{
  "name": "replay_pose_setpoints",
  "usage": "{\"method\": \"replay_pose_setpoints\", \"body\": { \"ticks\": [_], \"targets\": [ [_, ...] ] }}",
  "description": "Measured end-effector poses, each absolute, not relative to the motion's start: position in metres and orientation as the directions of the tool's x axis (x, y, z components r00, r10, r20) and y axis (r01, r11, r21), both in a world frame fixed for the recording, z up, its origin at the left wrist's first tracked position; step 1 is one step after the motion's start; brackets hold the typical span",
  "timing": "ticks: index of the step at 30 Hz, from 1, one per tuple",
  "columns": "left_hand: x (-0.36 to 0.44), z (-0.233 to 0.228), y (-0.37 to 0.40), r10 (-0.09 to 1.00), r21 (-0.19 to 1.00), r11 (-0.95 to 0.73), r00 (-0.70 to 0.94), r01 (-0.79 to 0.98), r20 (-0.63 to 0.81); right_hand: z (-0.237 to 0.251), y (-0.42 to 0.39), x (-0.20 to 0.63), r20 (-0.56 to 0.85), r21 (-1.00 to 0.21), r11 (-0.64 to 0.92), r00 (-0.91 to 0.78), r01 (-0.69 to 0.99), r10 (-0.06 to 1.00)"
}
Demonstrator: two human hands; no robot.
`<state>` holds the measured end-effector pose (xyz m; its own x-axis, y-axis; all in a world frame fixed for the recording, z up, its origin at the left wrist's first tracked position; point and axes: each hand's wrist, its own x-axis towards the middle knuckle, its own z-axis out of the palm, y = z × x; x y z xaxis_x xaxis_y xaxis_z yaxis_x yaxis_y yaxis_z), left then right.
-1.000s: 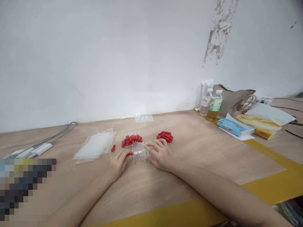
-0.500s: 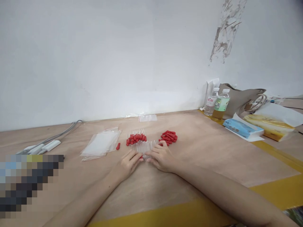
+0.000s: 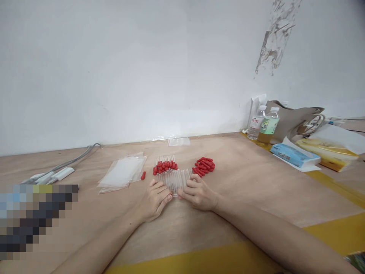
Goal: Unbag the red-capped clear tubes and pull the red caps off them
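Note:
A row of clear glass dropper tubes (image 3: 175,180) lies side by side on the table. My left hand (image 3: 158,198) is closed at the row's left near edge, fingers curled against the tubes. At the right edge my right hand (image 3: 199,193) is likewise closed, its fingers bent over the tubes and its thumb at their near ends. Just beyond sits a bunch of droppers with red rubber bulbs (image 3: 164,166) fitted, their glass tips pointing away. Loose red bulbs (image 3: 203,166) are heaped to the right, and a single red bulb (image 3: 143,175) lies to the left.
Clear plastic bags (image 3: 122,173) are stacked at left, with another bag (image 3: 179,141) by the wall. White plugs on a grey cable (image 3: 63,173) lie farther left. Two bottles (image 3: 268,127), a blue tissue pack (image 3: 295,155), a yellow pack (image 3: 326,152) and a grey bag (image 3: 291,118) stand right.
My hands have moved slightly apart, baring more of the tubes between them. The red piece that showed between my fingers is no longer visible there.

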<state>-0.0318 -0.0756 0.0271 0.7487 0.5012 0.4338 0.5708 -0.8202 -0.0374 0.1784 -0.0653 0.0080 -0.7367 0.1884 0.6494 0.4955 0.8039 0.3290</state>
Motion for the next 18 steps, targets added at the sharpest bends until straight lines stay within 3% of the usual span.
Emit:
{"method": "replay_pose_setpoints", "body": {
  "ticks": [4, 7, 9, 13, 18],
  "targets": [
    [-0.034, 0.026, -0.077, 0.508, -0.011, -0.828, 0.760, 0.560, 0.405, 0.011, -0.068, 0.185, 0.635, 0.395, 0.796, -0.762, 0.459, 0.124],
    [-0.046, 0.024, -0.075, 0.546, 0.015, -0.804, 0.729, 0.594, 0.412, 0.013, -0.066, 0.196, 0.642, 0.377, 0.802, -0.755, 0.462, 0.133],
    [-0.059, 0.023, -0.071, 0.608, 0.062, -0.750, 0.648, 0.659, 0.459, 0.015, -0.062, 0.204, 0.706, 0.275, 0.778, -0.668, 0.565, 0.236],
    [-0.082, 0.027, -0.056, 0.723, 0.227, -0.576, 0.360, 0.785, 0.590, 0.017, -0.054, 0.205, 0.768, -0.074, 0.614, -0.348, 0.786, 0.538],
    [-0.100, 0.034, -0.034, 0.749, 0.284, -0.356, 0.090, 0.890, 0.656, 0.010, -0.046, 0.192, 0.668, -0.241, 0.551, -0.276, 0.799, 0.691]
  ]
}}
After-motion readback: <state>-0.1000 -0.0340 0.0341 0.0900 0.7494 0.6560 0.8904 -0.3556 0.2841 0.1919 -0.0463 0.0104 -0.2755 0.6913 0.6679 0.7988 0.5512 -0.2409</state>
